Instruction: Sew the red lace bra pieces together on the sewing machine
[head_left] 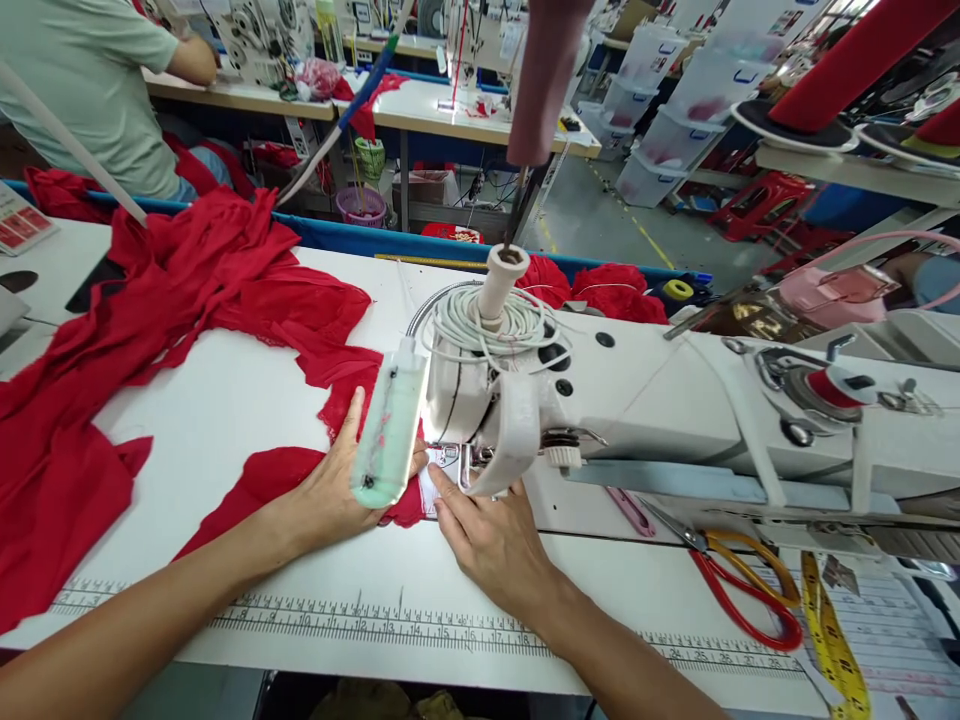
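A white sewing machine [637, 370] stands in front of me, and its presser foot [474, 462] is partly hidden by the machine head. My left hand [341, 490] lies on red fabric [337, 390] left of the needle area. Its fingers are stretched out, some of them behind a pale green translucent guard [390, 430]. My right hand [499, 545] rests on the bed just in front of the presser foot. Its index finger reaches to a small white printed piece [444, 465] beside the foot; its other fingertips are partly under the machine head.
More red fabric [202, 270] is heaped at the left. Orange-and-red-handled scissors [739, 580], a pink tool [631, 512] and a yellow tape measure [829, 630] lie at the right. A ruler strip [420, 625] runs along the front edge. A person [97, 100] sits beyond the table.
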